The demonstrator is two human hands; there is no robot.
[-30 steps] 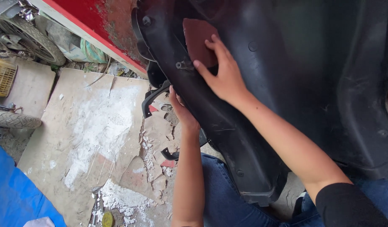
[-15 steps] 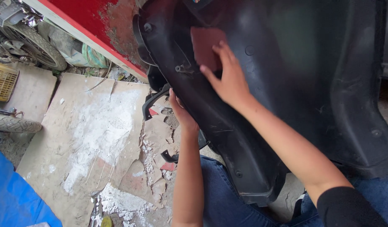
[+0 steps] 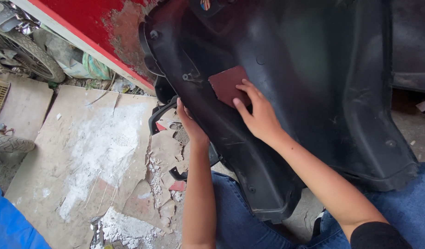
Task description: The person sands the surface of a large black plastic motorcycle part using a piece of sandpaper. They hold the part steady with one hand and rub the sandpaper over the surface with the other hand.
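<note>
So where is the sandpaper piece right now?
In the head view, the reddish-brown sandpaper lies flat on the black plastic panel, upper centre, under the right hand's fingertips.

- Soft, even daylight, bright on the pale floor boards.
- Black plastic panel stays dim, faint sheen only.
- Weak shadows under the arms.
- Focus sharp; mild wide-angle stretch at edges.
</note>
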